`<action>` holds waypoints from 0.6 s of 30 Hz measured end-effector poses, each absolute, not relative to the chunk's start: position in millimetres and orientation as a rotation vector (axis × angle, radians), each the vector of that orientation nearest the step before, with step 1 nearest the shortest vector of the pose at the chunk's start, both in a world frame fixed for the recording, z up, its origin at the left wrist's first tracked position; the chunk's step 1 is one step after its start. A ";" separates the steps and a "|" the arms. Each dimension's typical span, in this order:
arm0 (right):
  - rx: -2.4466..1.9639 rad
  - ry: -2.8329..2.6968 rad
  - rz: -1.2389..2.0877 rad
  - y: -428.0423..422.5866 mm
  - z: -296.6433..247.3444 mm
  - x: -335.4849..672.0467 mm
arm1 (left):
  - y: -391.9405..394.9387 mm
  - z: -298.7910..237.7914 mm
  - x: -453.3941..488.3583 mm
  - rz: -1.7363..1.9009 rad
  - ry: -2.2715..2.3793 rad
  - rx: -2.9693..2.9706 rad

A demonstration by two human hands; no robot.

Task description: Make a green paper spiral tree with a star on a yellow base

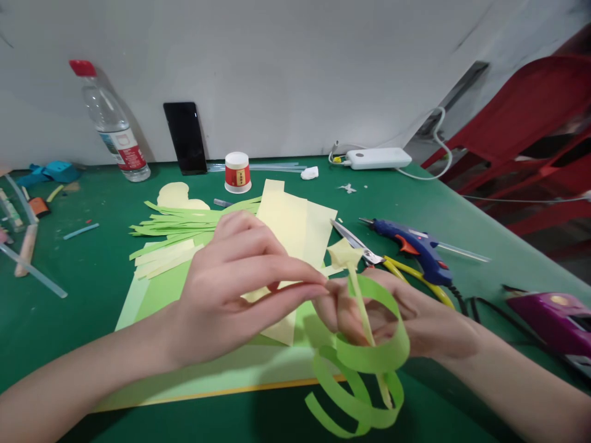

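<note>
My left hand [231, 286] is closed in a pinch, fingertips meeting my right hand's at the top of a thin pale green paper stem [364, 314]. My right hand [415, 320] grips that stem from below. A curled bright green paper strip [369, 363] spirals around the stem and hangs down past my right hand. A small yellow paper piece [344, 252] sits at the stem's upper end. Under both hands lie light green paper sheets [157, 289] and pale yellow paper strips [289, 224].
Cut green strips [180, 224] pile behind the sheets. Scissors [357, 243] and a blue glue gun [415, 246] lie to the right, a purple device [554, 317] further right. A water bottle [113, 126], black phone [184, 136], red-white cup [237, 172] and white power bank [378, 158] stand at the back.
</note>
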State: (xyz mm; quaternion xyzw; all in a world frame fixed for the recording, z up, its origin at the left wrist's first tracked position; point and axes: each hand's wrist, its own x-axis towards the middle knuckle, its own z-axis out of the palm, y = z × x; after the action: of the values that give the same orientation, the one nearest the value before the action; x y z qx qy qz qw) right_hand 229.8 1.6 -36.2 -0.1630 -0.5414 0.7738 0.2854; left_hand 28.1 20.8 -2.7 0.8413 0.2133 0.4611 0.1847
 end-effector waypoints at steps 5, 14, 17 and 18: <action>-0.451 -1.532 1.930 2.6 -32.1 231.3 | 19.4 -3.5 27.9 1.141 0.684 1.896; -0.453 -1.529 1.733 5.5 -24.0 240.4 | 24.7 -6.5 27.0 0.987 0.555 1.369; -0.483 -1.565 1.661 7.1 -20.7 240.4 | 26.0 -7.2 26.7 0.993 0.569 1.361; -0.491 -1.575 1.652 7.6 -19.9 240.4 | 26.3 -7.7 26.5 0.995 0.580 1.364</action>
State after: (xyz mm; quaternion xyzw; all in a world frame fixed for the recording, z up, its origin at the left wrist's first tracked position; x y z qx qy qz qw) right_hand 240.4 7.6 -19.9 -0.1933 -0.6203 0.6509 0.3926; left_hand 26.5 26.3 -7.7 0.5951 0.2528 0.4341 0.6273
